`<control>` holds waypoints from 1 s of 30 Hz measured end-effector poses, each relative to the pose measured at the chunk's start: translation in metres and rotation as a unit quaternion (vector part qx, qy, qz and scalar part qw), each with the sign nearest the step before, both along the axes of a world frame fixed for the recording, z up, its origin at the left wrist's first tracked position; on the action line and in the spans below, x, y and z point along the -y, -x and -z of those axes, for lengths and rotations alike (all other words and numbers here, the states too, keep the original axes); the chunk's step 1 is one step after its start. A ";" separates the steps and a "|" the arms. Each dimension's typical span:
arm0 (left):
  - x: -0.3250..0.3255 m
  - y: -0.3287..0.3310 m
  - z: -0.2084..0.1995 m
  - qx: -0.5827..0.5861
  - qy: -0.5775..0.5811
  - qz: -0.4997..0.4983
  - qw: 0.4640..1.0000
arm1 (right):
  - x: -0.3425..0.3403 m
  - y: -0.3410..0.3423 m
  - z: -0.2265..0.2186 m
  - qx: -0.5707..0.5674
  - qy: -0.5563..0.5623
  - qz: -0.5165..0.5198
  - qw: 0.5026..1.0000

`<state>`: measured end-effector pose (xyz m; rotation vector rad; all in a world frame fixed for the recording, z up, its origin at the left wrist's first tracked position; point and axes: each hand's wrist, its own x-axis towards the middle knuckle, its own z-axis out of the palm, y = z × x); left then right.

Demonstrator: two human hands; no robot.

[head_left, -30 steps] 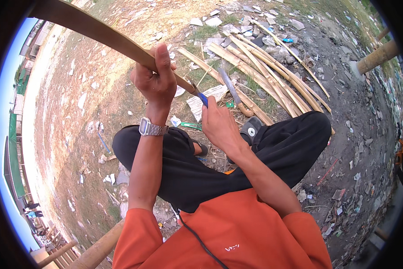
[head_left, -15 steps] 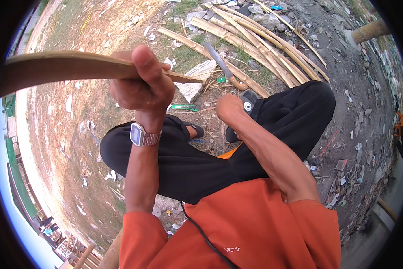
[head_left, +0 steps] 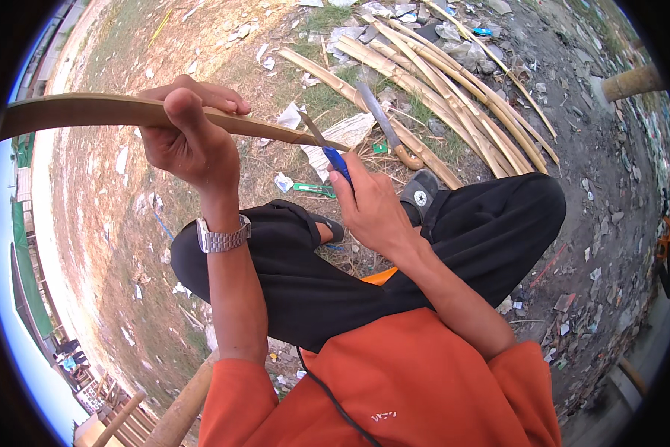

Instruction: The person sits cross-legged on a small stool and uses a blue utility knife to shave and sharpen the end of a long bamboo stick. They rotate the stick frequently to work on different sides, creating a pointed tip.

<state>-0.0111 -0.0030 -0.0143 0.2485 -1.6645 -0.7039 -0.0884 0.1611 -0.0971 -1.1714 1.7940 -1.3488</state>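
A long split bamboo strip (head_left: pixel 74 115) reaches in from the far left, and my left hand (head_left: pixel 197 145) grips it near its right end, thumb on the near side and fingers over the far side. My right hand (head_left: pixel 379 212) is closed around the blue handle of a utility knife (head_left: pixel 335 159). Its thin blade points up and left, against or very close to the strip's tapered end; I cannot tell whether it touches. Below that end lies a pale, flat slab (head_left: pixel 353 132), partly covered by the strip and the knife.
Beyond the slab rests a large knife (head_left: pixel 378 115) with a wooden handle, beside several split bamboo lengths (head_left: pixel 454 97). A green cutter (head_left: pixel 315 190) lies on the ground near my feet. Litter and stones cover the ground. A bamboo pole (head_left: pixel 182 406) stands at lower left.
My right hand has risen to the left from near my shoe, and the blue utility knife now shows in it. My left hand has shifted left and a little lower.
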 end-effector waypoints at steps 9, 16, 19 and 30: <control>-0.024 0.006 0.002 -0.028 -0.008 -0.019 0.999 | 0.017 -0.016 0.015 -0.163 -0.180 -0.025 0.970; -0.035 0.017 0.002 -0.024 -0.015 -0.069 0.997 | -0.026 -0.002 0.118 -0.105 -0.355 0.016 0.929; -0.024 0.012 0.002 -0.030 -0.030 -0.098 0.994 | -0.002 0.011 0.060 0.036 -0.221 0.038 0.974; -0.025 0.010 0.004 -0.029 -0.024 -0.130 0.991 | 0.007 -0.016 0.000 0.043 -0.119 -0.001 0.992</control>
